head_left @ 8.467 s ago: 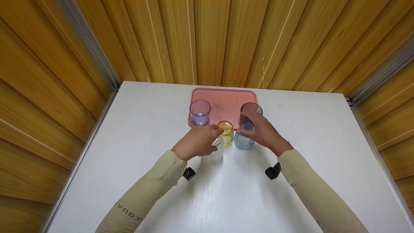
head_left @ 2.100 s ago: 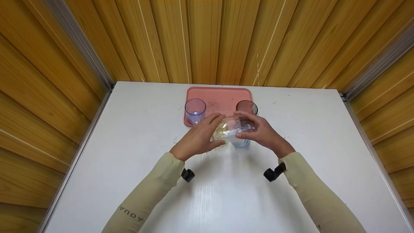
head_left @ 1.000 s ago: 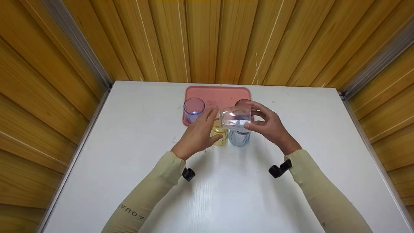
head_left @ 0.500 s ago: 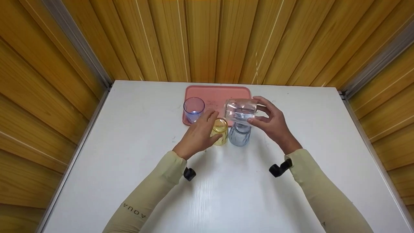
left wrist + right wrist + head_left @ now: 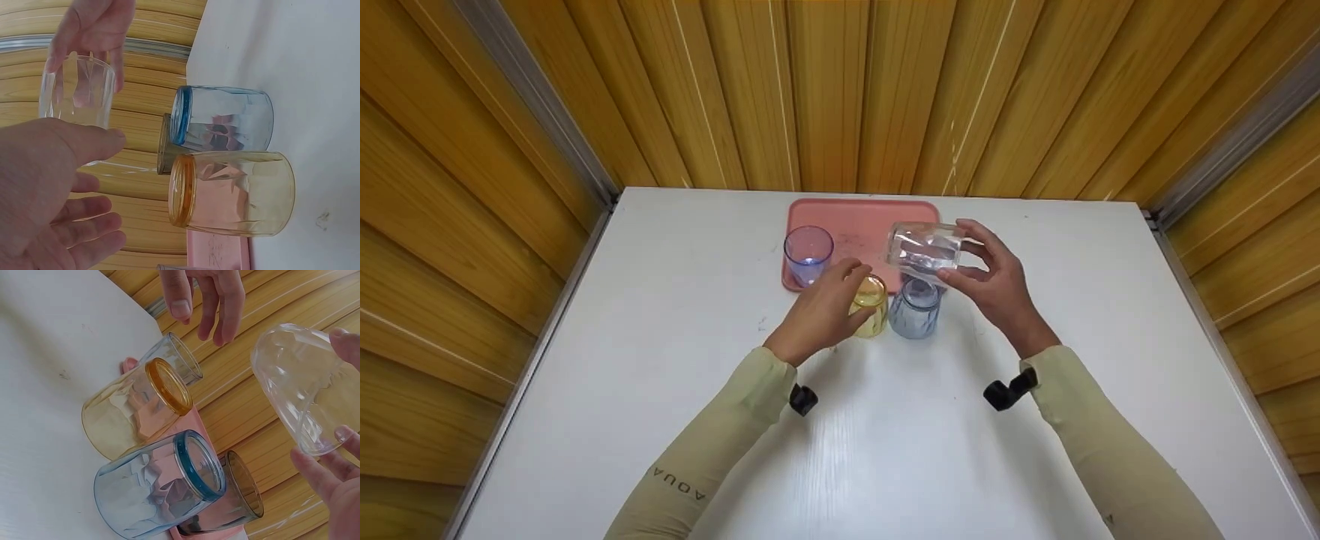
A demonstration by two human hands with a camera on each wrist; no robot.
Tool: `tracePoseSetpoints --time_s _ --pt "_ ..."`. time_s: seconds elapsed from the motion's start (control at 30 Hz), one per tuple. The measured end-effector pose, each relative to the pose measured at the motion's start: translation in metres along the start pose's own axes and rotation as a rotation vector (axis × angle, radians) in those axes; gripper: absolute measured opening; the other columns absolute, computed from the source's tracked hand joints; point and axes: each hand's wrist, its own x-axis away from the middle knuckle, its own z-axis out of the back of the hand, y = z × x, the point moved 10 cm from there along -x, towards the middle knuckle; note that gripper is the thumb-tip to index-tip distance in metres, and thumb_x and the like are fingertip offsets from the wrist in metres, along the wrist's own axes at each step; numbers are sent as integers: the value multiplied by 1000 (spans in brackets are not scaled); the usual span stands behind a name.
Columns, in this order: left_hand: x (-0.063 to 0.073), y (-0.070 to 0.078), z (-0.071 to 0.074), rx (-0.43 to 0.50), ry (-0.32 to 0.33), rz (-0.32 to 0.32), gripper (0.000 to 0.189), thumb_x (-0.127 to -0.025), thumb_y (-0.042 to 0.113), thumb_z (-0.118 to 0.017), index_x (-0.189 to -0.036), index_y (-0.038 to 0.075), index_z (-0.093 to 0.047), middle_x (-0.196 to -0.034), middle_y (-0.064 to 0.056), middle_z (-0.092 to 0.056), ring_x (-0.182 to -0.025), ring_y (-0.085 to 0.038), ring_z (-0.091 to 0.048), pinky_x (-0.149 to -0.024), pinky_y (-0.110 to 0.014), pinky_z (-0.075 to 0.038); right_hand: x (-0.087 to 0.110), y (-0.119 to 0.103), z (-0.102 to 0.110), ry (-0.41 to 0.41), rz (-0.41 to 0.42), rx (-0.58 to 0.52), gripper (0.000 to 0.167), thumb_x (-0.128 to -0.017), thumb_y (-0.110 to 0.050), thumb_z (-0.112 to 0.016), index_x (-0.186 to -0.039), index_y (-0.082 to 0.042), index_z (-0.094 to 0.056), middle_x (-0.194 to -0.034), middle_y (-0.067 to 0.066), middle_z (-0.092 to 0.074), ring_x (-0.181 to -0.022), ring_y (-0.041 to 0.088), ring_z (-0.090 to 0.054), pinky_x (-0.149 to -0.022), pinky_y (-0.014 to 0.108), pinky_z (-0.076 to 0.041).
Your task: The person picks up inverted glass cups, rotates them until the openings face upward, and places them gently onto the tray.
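My right hand grips a clear glass by its right end, fingers on the far side and thumb on the near side. The glass is tipped onto its side in the air, over the right part of the pink tray. With nothing in its grasp, my left hand hovers beside a yellow glass, thumb overlapping it in the head view. That glass and a blue glass stand side by side, upside down, before the tray.
A purple glass stands upright at the tray's left end. Behind the blue glass is a dark grey glass, mostly hidden from the head camera. The white table meets wood-look panels at the back and sides.
The clear glass, first by my left hand, came between both hands. My right hand has since carried it right and toward the back. The left hand has let go and barely moved lately.
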Motion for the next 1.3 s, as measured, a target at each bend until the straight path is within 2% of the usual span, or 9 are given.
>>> tracePoseSetpoints --time_s 0.27,0.63,0.87,0.97,1.07,1.2,1.3 --pt "-5 -3 -7 5 -31 14 58 -88 37 -69 -137 13 -51 -138 -5 -52 -124 -22 -54 -106 -37 -47 0 6 5 35 -18 56 74 -81 -21 -79 -144 -26 -41 -143 3 -41 -131 22 -47 -94 21 -52" --pt "-12 -8 -19 14 -82 46 57 -88 36 -69 -138 14 -50 -139 -5 -51 -125 -23 -54 -105 -39 -47 2 10 12 90 -25 93 72 -81 -25 -79 -143 -31 -42 -141 -1 -42 -129 18 -47 -96 28 -52" --pt "-16 -12 -27 -7 -118 74 59 -88 37 -69 -140 17 -49 -141 -5 -49 -125 -23 -54 -105 -40 -47 4 6 10 70 -45 72 75 -81 -20 -78 -145 -23 -40 -143 3 -41 -131 21 -46 -96 22 -51" --pt "-18 -13 -30 -23 -128 71 59 -88 36 -69 -139 16 -49 -140 -6 -50 -123 -24 -55 -105 -40 -47 8 -5 9 71 -46 77 74 -82 -17 -77 -146 -18 -40 -143 7 -41 -132 25 -45 -96 25 -52" --pt "-21 -13 -33 -46 -132 56 58 -88 36 -70 -138 15 -50 -138 -6 -52 -122 -23 -56 -105 -39 -47 11 -15 8 78 -44 88 73 -83 -15 -76 -145 -14 -39 -143 11 -41 -132 29 -45 -99 34 -51" --pt "-24 -11 -35 -61 -132 38 58 -88 35 -70 -138 14 -50 -138 -7 -52 -122 -23 -55 -106 -38 -47 12 -19 8 88 -51 94 72 -83 -14 -75 -145 -13 -39 -144 12 -40 -134 31 -44 -101 41 -49" --pt "-26 -11 -37 -65 -134 35 58 -87 35 -70 -138 15 -50 -140 -7 -51 -124 -23 -55 -106 -39 -47 13 -20 8 97 -53 99 72 -83 -15 -76 -145 -13 -39 -145 12 -40 -134 31 -44 -101 41 -49"
